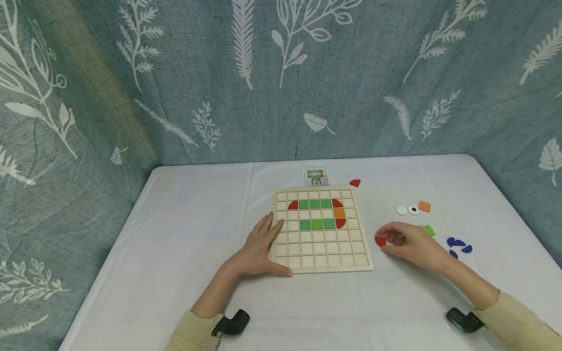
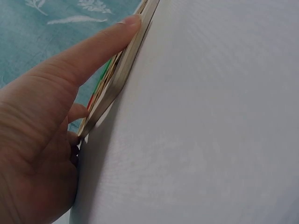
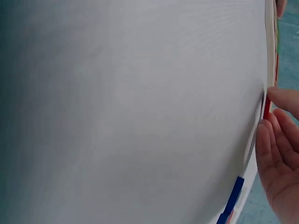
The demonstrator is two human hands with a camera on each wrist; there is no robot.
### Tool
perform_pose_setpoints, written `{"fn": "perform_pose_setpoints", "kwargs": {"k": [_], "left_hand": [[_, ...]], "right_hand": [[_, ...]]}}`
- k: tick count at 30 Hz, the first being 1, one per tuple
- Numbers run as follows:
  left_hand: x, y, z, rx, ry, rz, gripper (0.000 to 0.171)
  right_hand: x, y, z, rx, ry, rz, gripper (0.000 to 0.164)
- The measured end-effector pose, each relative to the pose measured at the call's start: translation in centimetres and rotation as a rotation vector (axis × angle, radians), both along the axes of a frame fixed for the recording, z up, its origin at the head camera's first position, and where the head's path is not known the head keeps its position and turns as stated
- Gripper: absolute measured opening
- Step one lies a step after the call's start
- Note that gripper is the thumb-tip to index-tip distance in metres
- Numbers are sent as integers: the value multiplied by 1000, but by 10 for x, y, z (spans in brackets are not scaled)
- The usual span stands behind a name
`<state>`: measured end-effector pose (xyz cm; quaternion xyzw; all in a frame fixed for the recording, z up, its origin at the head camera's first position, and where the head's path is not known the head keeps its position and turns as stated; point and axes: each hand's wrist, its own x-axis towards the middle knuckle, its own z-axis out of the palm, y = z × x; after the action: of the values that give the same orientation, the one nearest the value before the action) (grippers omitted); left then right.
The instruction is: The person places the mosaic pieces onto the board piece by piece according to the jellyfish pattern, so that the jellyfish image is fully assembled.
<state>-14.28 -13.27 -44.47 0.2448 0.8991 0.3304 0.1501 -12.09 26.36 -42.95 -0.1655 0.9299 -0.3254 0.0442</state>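
A wooden grid board lies on the table with red quarter-circle, green square and orange square pieces set in its upper cells. My left hand rests spread along the board's left side, thumb at the lower left corner; in the left wrist view the thumb touches the board's edge. Right of the board, my right hand pinches a red quarter-circle piece between thumb and fingers, low over the cloth. That red piece also shows at the fingertips in the right wrist view.
A small pattern card lies behind the board, with another red piece to its right. Further right are white discs, an orange square, a green piece and several blue pieces. A patterned curtain stands behind.
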Motion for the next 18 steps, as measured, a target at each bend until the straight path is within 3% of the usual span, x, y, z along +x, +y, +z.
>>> {"fn": "perform_pose_setpoints", "kwargs": {"k": [9, 18], "left_hand": [[1, 0, 2, 9, -16, 5, 124], [1, 0, 3, 11, -14, 6, 124]], "right_hand": [[-13, -25, 4, -146, -37, -45, 27], [-33, -77, 9, -246, -82, 83, 22]]}}
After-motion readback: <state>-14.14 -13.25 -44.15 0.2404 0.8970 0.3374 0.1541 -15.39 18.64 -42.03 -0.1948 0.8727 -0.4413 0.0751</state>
